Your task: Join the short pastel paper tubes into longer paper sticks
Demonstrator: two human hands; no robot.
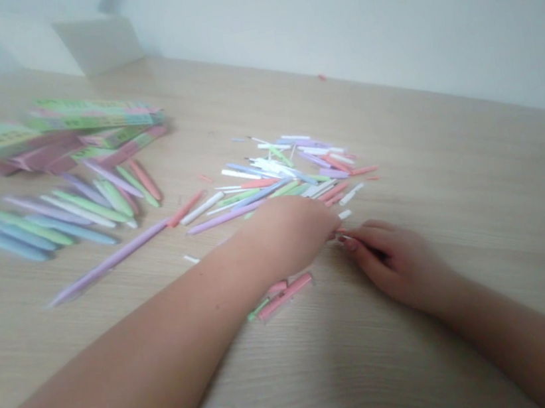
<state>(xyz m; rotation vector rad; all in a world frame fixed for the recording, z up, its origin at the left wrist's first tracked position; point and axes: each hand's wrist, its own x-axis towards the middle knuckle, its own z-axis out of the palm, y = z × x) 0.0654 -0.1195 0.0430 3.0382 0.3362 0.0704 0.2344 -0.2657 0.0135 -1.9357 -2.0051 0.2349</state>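
I am working with both hands low in the centre of the frame, on the wood counter.

1. Left grip: I am reaching it across from the lower left, fingers curled down. Blur is hiding whether it is closing on anything; I cannot tell.
2. Right grip: it is lying just right of the left one, fingertips pointing left. Between the two sets of fingertips I am pinching a small white-and-pink piece; which grip is actually holding it I cannot tell.
3. The piece is lying directly between the grips, touching both, so neither is nearer. Its long axis is too small to read.
4. Just beneath my left wrist, two pink pens and one green piece are lying, axes running lower left to upper right.
5. Farther up, at centre frame, a loose heap of pen parts is lying; too many and too blurred to count.
6. At left, a row of pastel pens is lying, roughly a dozen.
7. At upper left, a stack of flat boxes is lying, count unclear.
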